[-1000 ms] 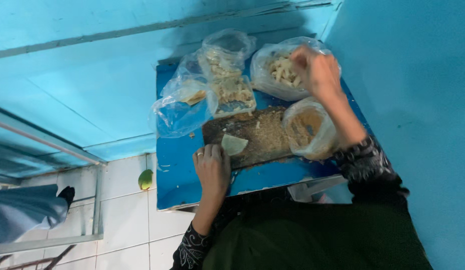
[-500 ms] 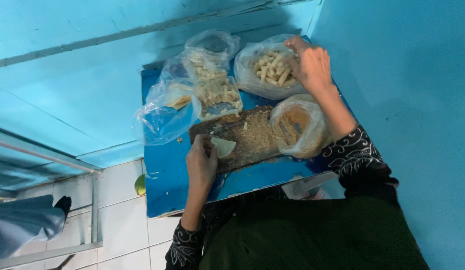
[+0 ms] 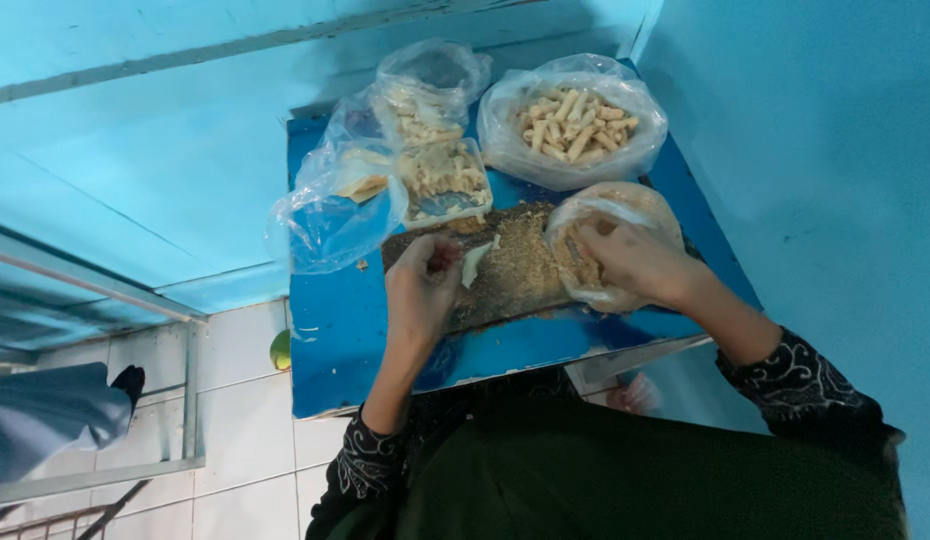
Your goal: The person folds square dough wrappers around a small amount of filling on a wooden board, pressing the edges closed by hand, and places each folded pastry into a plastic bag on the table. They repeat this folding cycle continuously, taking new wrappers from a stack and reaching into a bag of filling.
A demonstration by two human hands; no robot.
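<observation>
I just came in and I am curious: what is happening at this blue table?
A person coats food in crumbs. The left hand presses a pale piece on the crumb-covered tray. The right hand reaches into a bag of crumbs. A bag of finished rolls stands behind on the blue table.

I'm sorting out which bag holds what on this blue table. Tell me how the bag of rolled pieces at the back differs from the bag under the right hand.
The back bag lies wide open and untouched, showing pale rolled sticks; the near bag holds brown crumbs, and the right hand rests in its mouth. The back bag looks larger and fuller; the near bag is smaller and partly hidden by that hand. Both are clear plastic on the blue table.
</observation>
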